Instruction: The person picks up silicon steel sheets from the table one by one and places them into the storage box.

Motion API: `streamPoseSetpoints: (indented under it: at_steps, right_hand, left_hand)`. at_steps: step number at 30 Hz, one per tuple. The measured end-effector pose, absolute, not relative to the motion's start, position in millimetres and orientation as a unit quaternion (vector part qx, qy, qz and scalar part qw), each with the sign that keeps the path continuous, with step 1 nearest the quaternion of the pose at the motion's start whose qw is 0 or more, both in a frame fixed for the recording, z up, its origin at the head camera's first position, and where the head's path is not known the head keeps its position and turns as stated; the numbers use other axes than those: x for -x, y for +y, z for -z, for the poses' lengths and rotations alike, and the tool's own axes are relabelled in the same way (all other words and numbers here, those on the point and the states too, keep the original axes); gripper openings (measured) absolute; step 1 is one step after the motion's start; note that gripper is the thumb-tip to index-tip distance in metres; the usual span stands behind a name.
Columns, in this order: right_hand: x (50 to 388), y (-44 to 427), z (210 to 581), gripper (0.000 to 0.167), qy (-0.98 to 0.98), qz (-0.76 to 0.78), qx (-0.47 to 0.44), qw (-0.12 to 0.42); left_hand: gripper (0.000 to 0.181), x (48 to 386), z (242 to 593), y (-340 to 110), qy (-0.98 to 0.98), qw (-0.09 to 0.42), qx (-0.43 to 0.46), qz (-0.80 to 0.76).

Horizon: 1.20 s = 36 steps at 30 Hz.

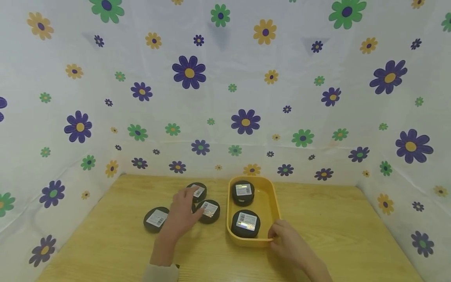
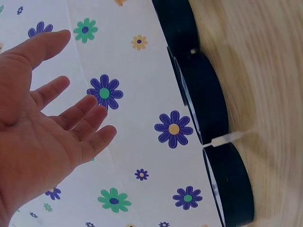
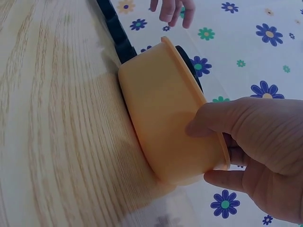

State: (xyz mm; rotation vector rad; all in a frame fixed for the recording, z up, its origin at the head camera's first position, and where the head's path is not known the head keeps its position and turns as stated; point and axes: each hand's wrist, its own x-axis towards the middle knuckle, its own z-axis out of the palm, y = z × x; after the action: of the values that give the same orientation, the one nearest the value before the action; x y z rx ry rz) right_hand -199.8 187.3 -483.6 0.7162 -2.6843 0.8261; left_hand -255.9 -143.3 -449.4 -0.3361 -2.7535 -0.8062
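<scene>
My left hand [image 1: 180,215] hovers over a group of round black cases with white labels on top. In the left wrist view its fingers are spread and relaxed, holding nothing, apart from the row of cases [image 2: 208,97]. Nearest to it in the head view are a back case [image 1: 199,191] and a right case [image 1: 210,212]; another between them is mostly hidden. My right hand [image 1: 292,244] grips the near right corner of a yellow tray [image 1: 266,209], thumb outside and fingers over the rim. Inside the tray's left side stand a back case [image 1: 243,192] and a front case [image 1: 245,224].
Another black case [image 1: 155,220] lies to the left of my left wrist. A small white tab [image 2: 227,138] sticks out between two cases. Wooden tabletop [image 1: 334,227] extends right of the tray. A flowered white cloth [image 1: 218,105] closes off the back and sides.
</scene>
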Motion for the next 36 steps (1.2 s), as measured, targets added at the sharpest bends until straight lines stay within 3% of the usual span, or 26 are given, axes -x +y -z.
streamPoseSetpoints:
  at_steps: [23,36]
  right_hand:
    - [200.0,186.2,483.1,0.028,-0.91,-0.29,-0.254,0.152]
    - [198.2,184.4,485.0,0.027,-0.916,-0.284,-0.244,0.146]
  left_hand:
    - [0.071,252.8,439.6,-186.4,-0.947,0.074,0.045,0.308]
    - [0.087,243.7,452.6,-227.8,-0.954,-0.016,-0.029,0.296]
